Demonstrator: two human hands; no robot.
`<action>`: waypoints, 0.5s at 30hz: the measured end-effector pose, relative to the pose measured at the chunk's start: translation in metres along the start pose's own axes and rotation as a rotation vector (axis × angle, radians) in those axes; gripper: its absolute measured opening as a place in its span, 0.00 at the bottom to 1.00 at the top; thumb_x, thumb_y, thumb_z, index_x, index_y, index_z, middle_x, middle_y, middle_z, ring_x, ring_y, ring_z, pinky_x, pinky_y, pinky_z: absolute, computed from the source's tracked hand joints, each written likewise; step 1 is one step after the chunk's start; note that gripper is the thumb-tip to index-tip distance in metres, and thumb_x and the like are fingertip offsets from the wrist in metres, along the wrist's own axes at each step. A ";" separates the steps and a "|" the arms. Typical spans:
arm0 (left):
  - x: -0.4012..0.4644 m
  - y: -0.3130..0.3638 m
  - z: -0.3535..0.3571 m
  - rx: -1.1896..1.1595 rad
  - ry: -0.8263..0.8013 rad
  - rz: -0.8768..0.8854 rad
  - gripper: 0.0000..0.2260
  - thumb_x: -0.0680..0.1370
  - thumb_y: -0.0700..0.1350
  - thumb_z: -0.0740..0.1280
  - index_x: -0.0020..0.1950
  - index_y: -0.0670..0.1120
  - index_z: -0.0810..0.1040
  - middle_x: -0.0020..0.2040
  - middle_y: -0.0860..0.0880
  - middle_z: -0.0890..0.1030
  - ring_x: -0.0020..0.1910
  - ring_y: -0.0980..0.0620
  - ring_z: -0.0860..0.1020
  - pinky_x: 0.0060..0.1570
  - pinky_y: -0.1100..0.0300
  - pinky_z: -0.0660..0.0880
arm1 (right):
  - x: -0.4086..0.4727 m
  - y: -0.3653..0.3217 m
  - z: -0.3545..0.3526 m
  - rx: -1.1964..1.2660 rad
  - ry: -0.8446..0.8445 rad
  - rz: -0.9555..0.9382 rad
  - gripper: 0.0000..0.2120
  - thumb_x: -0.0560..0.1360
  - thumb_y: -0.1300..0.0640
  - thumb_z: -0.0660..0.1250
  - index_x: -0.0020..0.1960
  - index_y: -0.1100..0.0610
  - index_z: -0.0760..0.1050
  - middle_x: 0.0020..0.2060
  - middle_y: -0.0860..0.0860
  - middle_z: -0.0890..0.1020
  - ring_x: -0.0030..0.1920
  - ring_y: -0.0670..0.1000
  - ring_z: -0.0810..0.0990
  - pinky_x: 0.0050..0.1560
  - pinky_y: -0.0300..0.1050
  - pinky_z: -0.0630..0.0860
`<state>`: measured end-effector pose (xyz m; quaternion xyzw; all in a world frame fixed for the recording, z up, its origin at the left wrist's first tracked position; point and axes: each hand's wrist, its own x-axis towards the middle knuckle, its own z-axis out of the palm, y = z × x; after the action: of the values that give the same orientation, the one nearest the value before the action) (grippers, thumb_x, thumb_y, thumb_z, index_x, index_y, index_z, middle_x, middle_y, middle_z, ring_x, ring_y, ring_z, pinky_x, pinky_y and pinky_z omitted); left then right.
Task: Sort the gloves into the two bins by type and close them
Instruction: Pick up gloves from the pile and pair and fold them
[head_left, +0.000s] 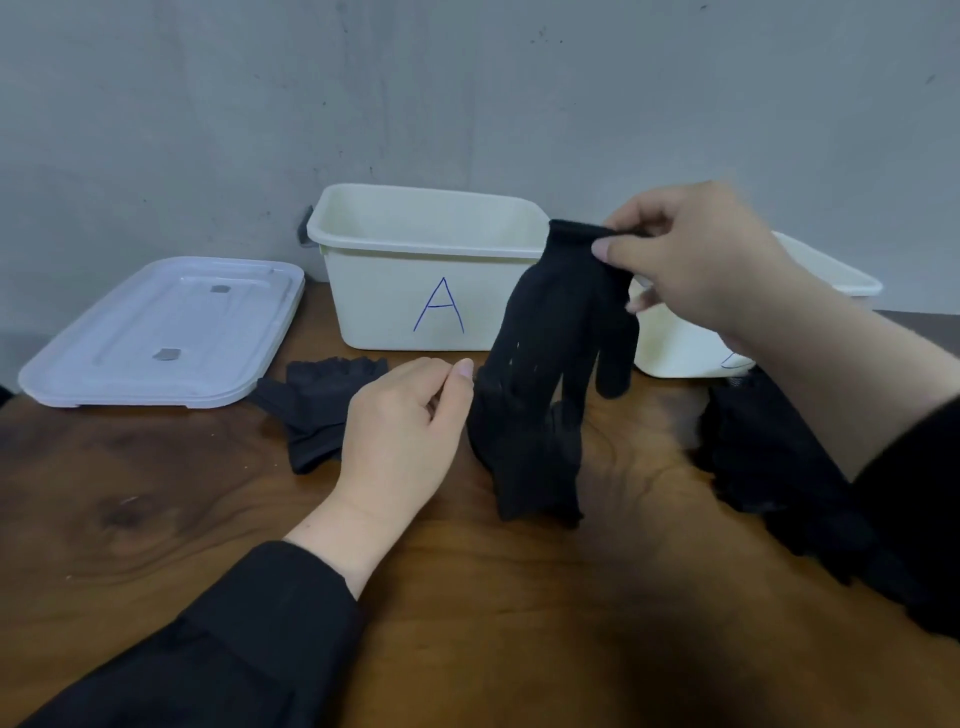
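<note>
My right hand (691, 260) pinches the cuff of a black knit glove (561, 322), which hangs fingers down in front of the open white bin marked A (431, 301). Below it another black glove (530, 457) lies on the wooden table. My left hand (405, 431) hovers just left of that glove, fingers loosely curled and holding nothing. A thinner black glove (317, 405) lies flat further left. A second white bin (675, 343) stands at the right, mostly hidden behind my right hand. More black gloves (769, 457) are heaped under my right forearm.
Stacked white lids (166, 332) lie flat at the back left of the table (156, 509). A grey wall stands close behind both bins. My black sleeves cover the lower left and right of the view.
</note>
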<state>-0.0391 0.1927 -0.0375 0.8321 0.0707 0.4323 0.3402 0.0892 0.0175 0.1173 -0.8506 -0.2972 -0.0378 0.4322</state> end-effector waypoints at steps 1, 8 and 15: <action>0.000 0.000 0.000 -0.001 0.012 0.000 0.23 0.83 0.53 0.58 0.35 0.40 0.77 0.30 0.46 0.76 0.33 0.47 0.76 0.38 0.46 0.72 | 0.003 0.000 0.002 0.035 0.038 -0.028 0.04 0.77 0.58 0.72 0.44 0.51 0.82 0.31 0.45 0.80 0.29 0.48 0.79 0.46 0.56 0.85; 0.001 -0.003 0.001 -0.004 0.029 0.029 0.22 0.83 0.51 0.59 0.34 0.40 0.77 0.30 0.47 0.75 0.32 0.48 0.75 0.37 0.47 0.72 | -0.050 0.051 0.051 -0.079 0.029 -0.229 0.07 0.77 0.58 0.72 0.48 0.46 0.81 0.42 0.42 0.84 0.44 0.39 0.81 0.48 0.33 0.75; -0.003 -0.008 0.009 0.099 -0.216 0.019 0.18 0.82 0.54 0.60 0.38 0.45 0.79 0.34 0.51 0.76 0.36 0.50 0.75 0.39 0.46 0.73 | -0.115 0.122 0.088 -0.143 -0.271 -0.303 0.08 0.76 0.55 0.73 0.55 0.49 0.84 0.55 0.37 0.80 0.62 0.39 0.77 0.65 0.30 0.67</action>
<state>-0.0327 0.1931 -0.0485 0.8902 0.0472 0.3394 0.3000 0.0438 -0.0257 -0.0616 -0.8220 -0.4736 -0.0083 0.3162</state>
